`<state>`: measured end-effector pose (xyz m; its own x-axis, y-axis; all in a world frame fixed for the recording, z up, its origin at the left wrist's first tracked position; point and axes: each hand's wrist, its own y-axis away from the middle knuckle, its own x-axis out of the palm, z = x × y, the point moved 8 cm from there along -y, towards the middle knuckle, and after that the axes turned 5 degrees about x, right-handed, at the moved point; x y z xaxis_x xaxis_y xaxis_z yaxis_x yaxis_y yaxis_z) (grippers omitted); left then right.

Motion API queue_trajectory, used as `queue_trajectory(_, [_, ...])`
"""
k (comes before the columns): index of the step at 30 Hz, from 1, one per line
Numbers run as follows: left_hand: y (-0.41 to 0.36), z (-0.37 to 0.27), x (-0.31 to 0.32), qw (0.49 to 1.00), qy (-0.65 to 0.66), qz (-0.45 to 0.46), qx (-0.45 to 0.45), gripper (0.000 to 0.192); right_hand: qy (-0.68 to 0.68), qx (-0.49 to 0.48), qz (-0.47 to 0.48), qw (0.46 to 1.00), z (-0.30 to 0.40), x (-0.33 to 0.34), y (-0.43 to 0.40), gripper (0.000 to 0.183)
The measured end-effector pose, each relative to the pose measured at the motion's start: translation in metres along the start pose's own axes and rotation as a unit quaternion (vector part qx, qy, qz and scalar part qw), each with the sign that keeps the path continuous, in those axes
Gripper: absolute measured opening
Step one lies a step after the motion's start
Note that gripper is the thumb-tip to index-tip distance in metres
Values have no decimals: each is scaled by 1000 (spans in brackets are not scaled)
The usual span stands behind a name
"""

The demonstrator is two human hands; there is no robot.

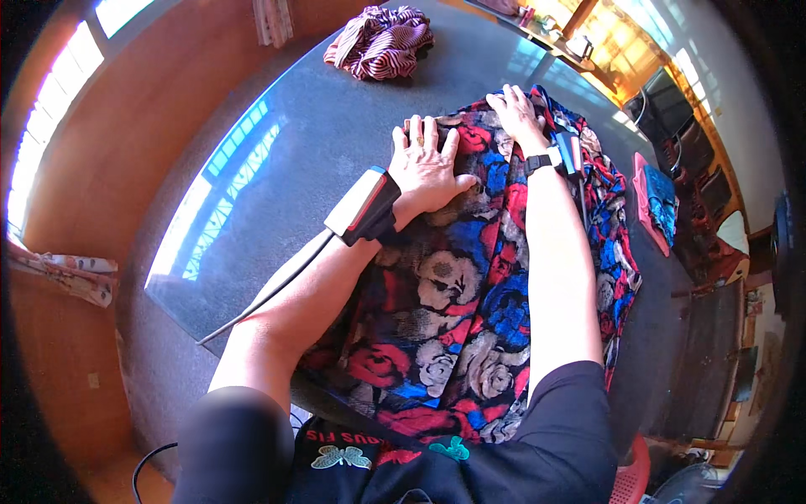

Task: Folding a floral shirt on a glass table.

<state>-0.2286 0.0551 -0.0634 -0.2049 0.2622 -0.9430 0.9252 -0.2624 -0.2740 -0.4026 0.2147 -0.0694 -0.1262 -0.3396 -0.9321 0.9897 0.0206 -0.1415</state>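
A dark garment with red, blue and beige flowers [447,277] lies spread on a glossy dark table [302,151], its near end at my body. My left hand [429,165] rests flat on its upper left edge, fingers spread, a ring on one finger. Near the garment's far edge, my right hand [519,116] presses down on the cloth, palm down. Both wrists carry strapped devices, the left one with a cable. Bunched cloth lies along the garment's right side.
A crumpled striped cloth [381,43] lies at the table's far edge. To the right are folded pink and teal cloths [656,201]. Beyond the table stand dark chairs [677,120] and a counter with a kettle [579,47]. A pink plastic chair [631,472] shows at lower right.
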Motion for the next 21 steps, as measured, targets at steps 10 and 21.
queue_trajectory(10, [-2,-4,-3,1000,4,0,-4,80,36,-132,-23,990,-17,-1,4,70])
queue_trajectory(21, [-1,-5,-1,998,-27,-38,29,77,-11,10,-5,1000,-5,-26,8,85])
